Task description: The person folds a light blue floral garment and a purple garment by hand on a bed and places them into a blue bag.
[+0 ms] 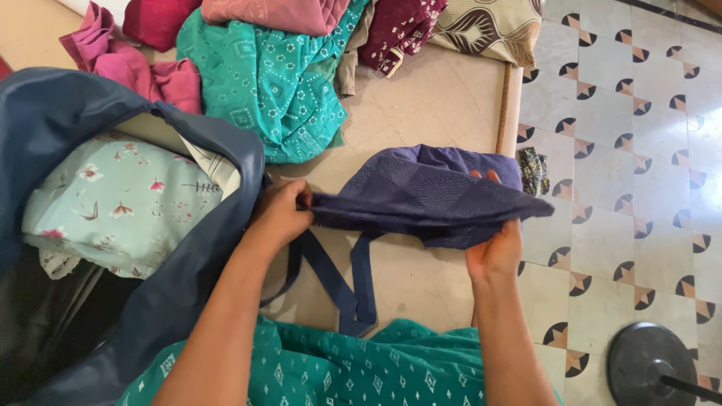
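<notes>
A beige desk (421,105) with a faint square pattern carries the things; its wooden edge runs down the right side. At its far end lies a heap of clothes: a teal printed cloth (271,83), pink garments (128,64), a maroon piece (398,26) and a cream patterned fabric (489,26). A large dark blue bag (68,120) rests on its left part. Beside the desk lies the tiled floor (632,135), where a round black base (650,365) stands.

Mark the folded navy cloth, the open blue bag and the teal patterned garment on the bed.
navy cloth (432,194), head view, middle of its upper fold
blue bag (226,146), head view, upper rim
teal patterned garment (271,83), head view, centre of the heap
</notes>
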